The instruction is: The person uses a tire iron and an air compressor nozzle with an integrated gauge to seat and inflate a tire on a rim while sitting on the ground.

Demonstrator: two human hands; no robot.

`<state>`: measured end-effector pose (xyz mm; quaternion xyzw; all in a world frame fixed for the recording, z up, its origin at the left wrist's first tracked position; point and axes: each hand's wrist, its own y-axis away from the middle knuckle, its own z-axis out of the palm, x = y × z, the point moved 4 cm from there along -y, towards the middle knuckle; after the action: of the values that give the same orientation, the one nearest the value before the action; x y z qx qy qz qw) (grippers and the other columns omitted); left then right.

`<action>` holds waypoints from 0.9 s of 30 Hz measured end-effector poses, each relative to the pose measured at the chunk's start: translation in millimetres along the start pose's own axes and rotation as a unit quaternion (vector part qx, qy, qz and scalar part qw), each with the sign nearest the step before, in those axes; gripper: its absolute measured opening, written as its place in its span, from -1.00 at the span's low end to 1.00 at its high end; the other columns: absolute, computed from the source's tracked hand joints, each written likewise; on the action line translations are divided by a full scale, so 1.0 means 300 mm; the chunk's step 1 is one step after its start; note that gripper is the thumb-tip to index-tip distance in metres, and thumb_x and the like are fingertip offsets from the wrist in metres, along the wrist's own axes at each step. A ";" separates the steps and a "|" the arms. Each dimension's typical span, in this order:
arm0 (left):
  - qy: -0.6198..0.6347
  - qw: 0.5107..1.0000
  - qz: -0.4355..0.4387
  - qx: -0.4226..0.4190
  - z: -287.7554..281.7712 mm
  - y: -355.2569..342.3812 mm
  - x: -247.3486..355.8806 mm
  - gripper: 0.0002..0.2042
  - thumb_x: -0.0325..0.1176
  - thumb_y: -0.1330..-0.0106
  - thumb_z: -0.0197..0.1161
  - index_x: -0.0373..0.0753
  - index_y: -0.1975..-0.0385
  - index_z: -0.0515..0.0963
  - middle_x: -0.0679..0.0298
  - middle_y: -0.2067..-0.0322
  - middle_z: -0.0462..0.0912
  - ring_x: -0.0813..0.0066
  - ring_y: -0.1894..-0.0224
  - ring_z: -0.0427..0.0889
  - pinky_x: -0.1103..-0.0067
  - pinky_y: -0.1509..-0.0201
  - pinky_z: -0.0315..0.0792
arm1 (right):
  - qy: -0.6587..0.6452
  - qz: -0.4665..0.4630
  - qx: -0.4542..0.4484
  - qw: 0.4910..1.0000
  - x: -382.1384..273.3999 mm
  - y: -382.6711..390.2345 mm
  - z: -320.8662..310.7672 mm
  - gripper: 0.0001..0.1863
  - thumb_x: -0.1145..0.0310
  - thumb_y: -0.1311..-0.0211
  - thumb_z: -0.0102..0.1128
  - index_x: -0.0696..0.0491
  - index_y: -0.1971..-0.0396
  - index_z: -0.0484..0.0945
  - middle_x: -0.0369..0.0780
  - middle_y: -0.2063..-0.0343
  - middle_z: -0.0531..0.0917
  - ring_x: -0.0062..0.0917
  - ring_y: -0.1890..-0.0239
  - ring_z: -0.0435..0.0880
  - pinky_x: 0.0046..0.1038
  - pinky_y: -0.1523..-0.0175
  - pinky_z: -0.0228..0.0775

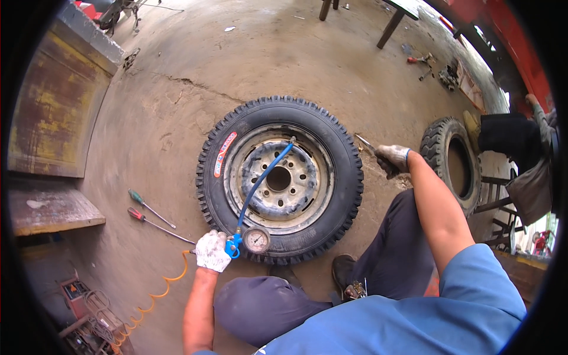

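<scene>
My left hand (211,251), in a white work glove, is closed around a blue tyre inflator gun (233,245) with a round dial gauge (257,240). Its blue hose (255,186) runs across the rim to the valve. The tyre (214,195), black with chunky tread and an orange-red label, lies flat on the floor around a worn steel wheel (242,180). To the right of the tyre, my gloved right hand (393,158) grips a slim metal tool (365,141) whose tip points toward the wheel. The palm hides the tool's other end, so its kind is unclear.
A coiled orange air hose (155,295) trails from my left hand toward a machine (89,307). Two screwdrivers (152,210) lie left of the tyre, near a wooden cabinet (56,103). Another tyre (435,142) stands at right beside a seated person (512,139).
</scene>
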<state>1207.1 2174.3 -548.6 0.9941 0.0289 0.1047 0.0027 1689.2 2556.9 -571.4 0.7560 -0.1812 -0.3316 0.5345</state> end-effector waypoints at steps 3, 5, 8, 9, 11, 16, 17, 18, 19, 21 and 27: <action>-0.002 0.999 -0.012 -0.046 0.027 -0.015 -0.013 -0.78 -0.18 -0.11 0.36 -0.18 0.51 0.53 0.09 0.52 0.55 0.03 0.39 0.62 0.18 0.29 0.50 | 0.223 0.074 0.047 0.971 0.054 -0.082 0.028 -0.51 -0.03 -0.36 0.06 0.15 0.34 0.65 -0.10 0.44 0.69 -0.23 0.44 0.67 -0.14 0.24 0.60; -0.002 0.999 -0.002 -0.046 0.037 -0.009 -0.013 -0.76 -0.14 -0.14 0.35 -0.17 0.50 0.53 0.09 0.49 0.57 0.06 0.39 0.62 0.18 0.29 0.50 | 0.477 -0.007 0.115 0.871 -0.004 -0.084 0.043 -0.46 0.00 -0.37 0.04 0.27 0.31 0.67 0.00 0.38 0.73 -0.21 0.29 0.74 -0.11 0.06 0.58; -0.020 0.998 -0.024 -0.057 0.011 0.011 -0.035 -0.75 -0.12 -0.14 0.35 -0.17 0.49 0.55 0.09 0.48 0.57 0.07 0.39 0.63 0.19 0.29 0.51 | 0.265 -0.264 0.305 0.876 -0.224 0.005 0.154 -0.44 -0.04 -0.40 0.07 0.25 0.39 0.62 -0.04 0.46 0.70 -0.32 0.45 0.70 -0.23 0.24 0.58; -0.024 0.997 -0.036 -0.066 0.006 0.036 -0.046 -0.75 -0.12 -0.15 0.35 -0.17 0.48 0.55 0.09 0.48 0.57 0.07 0.38 0.63 0.19 0.29 0.51 | 0.083 -0.237 0.230 0.940 -0.337 0.134 0.341 -0.44 -0.06 -0.41 0.07 0.23 0.41 0.60 -0.08 0.49 0.68 -0.36 0.52 0.67 -0.27 0.32 0.57; -0.016 0.997 -0.030 -0.074 0.021 0.051 -0.033 -0.75 -0.12 -0.15 0.35 -0.17 0.47 0.56 0.09 0.48 0.57 0.07 0.38 0.63 0.20 0.29 0.51 | -0.026 -0.169 0.061 0.983 -0.429 0.189 0.579 -0.45 -0.15 -0.45 0.10 0.13 0.33 0.55 -0.22 0.55 0.59 -0.41 0.57 0.61 -0.37 0.42 0.52; -0.022 0.999 -0.022 -0.040 0.008 0.013 -0.026 -0.76 -0.12 -0.17 0.32 -0.17 0.41 0.56 0.12 0.43 0.56 0.09 0.37 0.62 0.19 0.30 0.49 | -0.208 -0.095 -0.004 0.974 -0.517 -0.093 0.817 -0.60 0.03 -0.42 0.22 0.12 0.17 0.58 -0.12 0.39 0.68 -0.34 0.46 0.71 -0.23 0.28 0.71; -0.025 0.999 -0.021 -0.035 0.009 0.011 -0.014 -0.76 -0.12 -0.18 0.32 -0.17 0.41 0.55 0.12 0.42 0.56 0.09 0.37 0.62 0.19 0.30 0.49 | -0.204 -0.119 0.004 0.972 -0.495 -0.185 0.805 -0.69 0.11 -0.44 0.17 0.08 0.29 0.57 -0.17 0.49 0.65 -0.38 0.48 0.69 -0.24 0.33 0.67; -0.015 0.999 -0.014 -0.043 0.014 -0.002 -0.001 -0.74 -0.16 -0.19 0.30 -0.19 0.25 0.60 0.12 0.40 0.57 0.10 0.36 0.62 0.20 0.30 0.50 | -0.201 -0.143 0.016 0.969 -0.471 -0.270 0.780 -0.73 0.20 -0.46 0.12 0.04 0.41 0.57 -0.22 0.59 0.63 -0.42 0.51 0.67 -0.25 0.37 0.64; -0.017 0.999 -0.020 -0.037 0.001 0.013 0.006 -0.74 -0.18 -0.23 0.26 -0.19 0.19 0.60 0.14 0.40 0.57 0.13 0.36 0.63 0.23 0.30 0.50 | -0.282 -0.106 0.028 0.953 -0.450 -0.283 0.802 -0.68 0.18 -0.50 0.04 0.03 0.45 0.56 -0.22 0.61 0.62 -0.43 0.51 0.65 -0.25 0.42 0.56; -0.017 1.000 -0.015 -0.019 -0.041 -0.004 0.055 -0.72 -0.20 -0.32 0.18 -0.19 0.07 0.60 0.18 0.40 0.58 0.21 0.36 0.64 0.27 0.31 0.51 | 0.248 -0.244 0.188 0.919 -0.434 -0.292 0.724 -0.74 0.19 -0.33 0.15 0.07 0.41 0.63 -0.15 0.51 0.66 -0.34 0.42 0.68 -0.24 0.31 0.54; 0.010 1.000 -0.019 -0.009 -0.004 0.044 0.071 -0.66 -0.24 -0.29 0.14 -0.24 0.01 0.56 0.19 0.34 0.55 0.27 0.36 0.60 0.33 0.32 0.48 | 0.593 -0.202 0.288 0.724 -0.541 -0.108 0.815 -0.60 0.34 0.19 0.69 0.11 0.27 0.77 -0.01 0.25 0.79 -0.21 0.10 0.80 -0.30 -0.02 0.64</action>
<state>1228.3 2162.3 -542.8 0.9922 0.0465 0.1148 0.0134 1400.7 2502.3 -602.6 0.9345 0.2433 0.1525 0.2103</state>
